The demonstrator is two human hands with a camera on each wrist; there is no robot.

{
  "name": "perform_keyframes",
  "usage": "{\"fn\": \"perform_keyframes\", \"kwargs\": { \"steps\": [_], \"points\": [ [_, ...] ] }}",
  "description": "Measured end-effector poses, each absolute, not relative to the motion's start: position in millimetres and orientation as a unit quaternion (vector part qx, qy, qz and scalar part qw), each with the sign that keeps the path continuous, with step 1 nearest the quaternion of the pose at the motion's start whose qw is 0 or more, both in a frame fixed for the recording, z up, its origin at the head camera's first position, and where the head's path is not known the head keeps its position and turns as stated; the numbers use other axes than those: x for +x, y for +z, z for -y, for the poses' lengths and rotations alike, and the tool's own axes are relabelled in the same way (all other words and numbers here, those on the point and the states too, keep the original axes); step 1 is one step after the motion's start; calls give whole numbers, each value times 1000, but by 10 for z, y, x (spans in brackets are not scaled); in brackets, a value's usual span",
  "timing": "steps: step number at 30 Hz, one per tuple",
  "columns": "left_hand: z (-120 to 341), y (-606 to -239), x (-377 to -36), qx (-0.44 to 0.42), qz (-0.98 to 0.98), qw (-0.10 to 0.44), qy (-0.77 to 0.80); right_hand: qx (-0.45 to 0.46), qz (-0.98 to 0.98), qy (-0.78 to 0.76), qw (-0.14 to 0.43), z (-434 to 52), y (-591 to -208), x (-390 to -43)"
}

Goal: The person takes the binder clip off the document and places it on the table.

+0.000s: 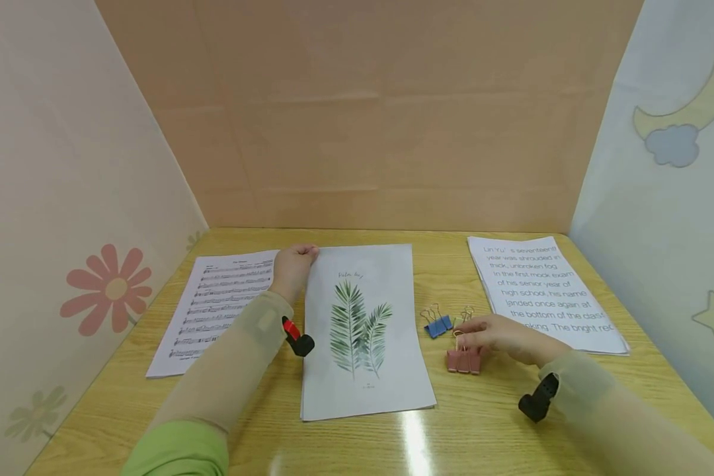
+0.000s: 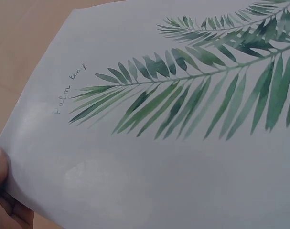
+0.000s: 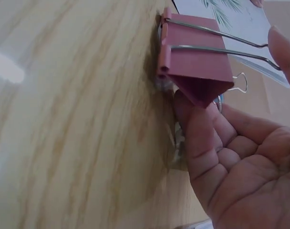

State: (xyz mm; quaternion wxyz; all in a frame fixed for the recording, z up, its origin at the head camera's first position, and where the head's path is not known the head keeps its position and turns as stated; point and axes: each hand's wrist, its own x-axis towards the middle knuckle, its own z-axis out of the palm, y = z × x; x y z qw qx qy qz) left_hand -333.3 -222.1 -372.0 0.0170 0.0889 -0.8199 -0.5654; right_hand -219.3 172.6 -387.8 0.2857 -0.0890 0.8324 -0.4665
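Note:
My left hand pinches the upper left corner of a stack of paper with a green palm-leaf picture on its top sheet. In the left wrist view, thumb and fingers hold the edge of that paper, and the sheet bows up beside them. On the right, my right hand grips a pink binder clip. The right wrist view shows the thumb at the wire handles of the clip and curled fingers at its other side. The clip's spine faces the camera there, low over the tabletop.
Just beyond the right hand lie a blue binder clip and a yellowish one, partly hidden by the fingers. Sheet music lies at the left under the forearm. Pages of large printed text sit at the right. Walls enclose the wooden table.

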Motion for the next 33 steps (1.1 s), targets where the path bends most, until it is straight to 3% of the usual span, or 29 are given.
{"fn": "perform_keyframes", "kwargs": {
  "steps": [13, 18, 21, 26, 30, 33],
  "points": [
    [2214, -3729, -3378, 90, 817, 6, -570, -98, -859, -426, 266, -1721, -3788, -2179],
    [2221, -3763, -3414, 90, 814, 3, -574, -140, -931, -294, 165, -1651, -3598, -2122],
    [2224, -3777, -3432, 91, 814, 4, -573, -193, -948, -235, 92, -1524, -3504, -2065],
    [2222, -3800, -3450, 90, 815, 2, -572, -312, -934, -173, 21, -1172, -3521, -1929],
    [2212, -3825, -3459, 86, 817, 3, -570, -391, -916, -89, -4, -871, -3637, -1801],
    [2198, -3840, -3450, 77, 824, 6, -561, -430, -902, -41, 16, -681, -3712, -1709]
  ]
}}
